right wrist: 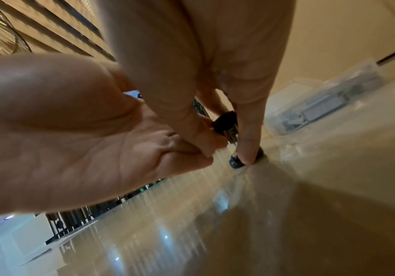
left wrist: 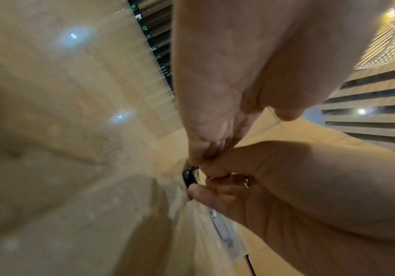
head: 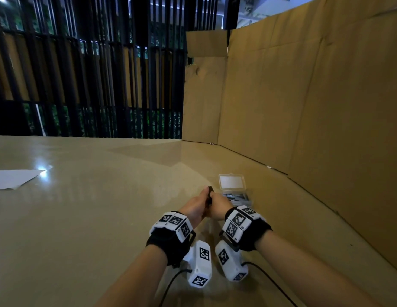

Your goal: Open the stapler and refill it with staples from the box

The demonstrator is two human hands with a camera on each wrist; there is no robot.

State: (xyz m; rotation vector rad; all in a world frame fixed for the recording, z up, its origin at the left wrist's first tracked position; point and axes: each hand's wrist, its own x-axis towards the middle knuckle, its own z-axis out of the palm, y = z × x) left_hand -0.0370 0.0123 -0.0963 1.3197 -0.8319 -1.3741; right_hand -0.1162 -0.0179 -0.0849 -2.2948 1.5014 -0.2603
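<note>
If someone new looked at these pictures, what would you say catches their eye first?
First, the left hand and right hand pressed together at the table's centre, both gripping a small dark stapler. Just beyond them to the right lies an open clear staple box, and tall cardboard walls close off the right side. A white sheet of paper lies far left.
</note>
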